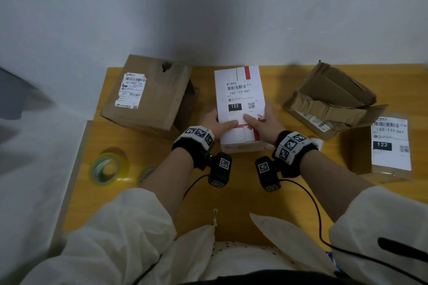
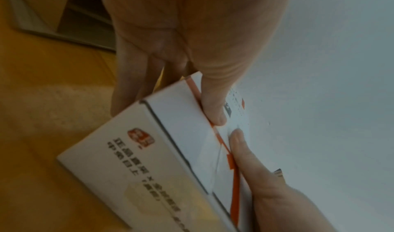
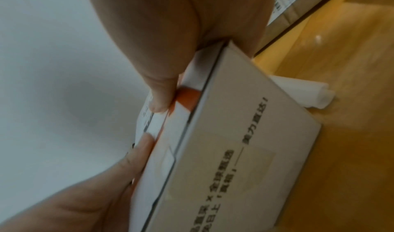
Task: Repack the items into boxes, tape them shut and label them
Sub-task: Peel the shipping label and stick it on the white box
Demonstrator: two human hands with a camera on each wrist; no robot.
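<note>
A white box (image 1: 240,139) printed with a red ribbon stands in the middle of the yellow table (image 1: 231,203). A white shipping label (image 1: 239,92) marked 122 lies across its top. My left hand (image 1: 216,122) grips the box's left side, thumb on top at the label's near edge. My right hand (image 1: 262,124) grips the right side the same way. In the left wrist view the left thumb (image 2: 213,104) and the right thumb (image 2: 241,148) nearly meet over the red stripe of the box (image 2: 170,151). The right wrist view shows the box (image 3: 234,143) side-on with printed text.
A shut brown box (image 1: 159,99) with a label stands at the back left. A torn, open brown box (image 1: 328,99) lies back right, and a labelled brown box (image 1: 361,148) sits at the far right. Two tape rolls (image 1: 107,168) lie front left. A white paper roll (image 3: 309,94) lies beside the white box.
</note>
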